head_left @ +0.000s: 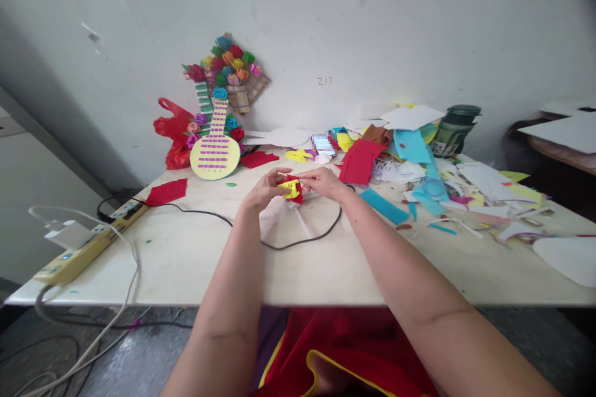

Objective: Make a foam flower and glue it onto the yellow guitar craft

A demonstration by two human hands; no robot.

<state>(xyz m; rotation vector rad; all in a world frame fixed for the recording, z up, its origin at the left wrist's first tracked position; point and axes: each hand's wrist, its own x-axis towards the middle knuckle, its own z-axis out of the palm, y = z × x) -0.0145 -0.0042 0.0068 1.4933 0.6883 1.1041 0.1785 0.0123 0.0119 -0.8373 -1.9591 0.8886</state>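
A small red-and-yellow paper flower (pixel 292 188) is held up over the middle of the table, between both hands. My left hand (pixel 267 191) is closed around its left side, with fingers and thumb at the yellow part. From the right, my right hand (pixel 325 183) pinches the red edge with its fingertips drawn together. Just below the flower there is a narrow whitish strip (pixel 302 221), whose kind I cannot make out. A black cable (pixel 298 244) loops across the table under my hands.
At left lie a yellow power strip (pixel 100 242) with a white plug and a red sheet (pixel 167 191). Behind stand a paper-flower lute (pixel 215 158) and a red bag (pixel 174 130). Coloured scraps, a red piece (pixel 360 160) and a green bottle (pixel 454 130) crowd the right.
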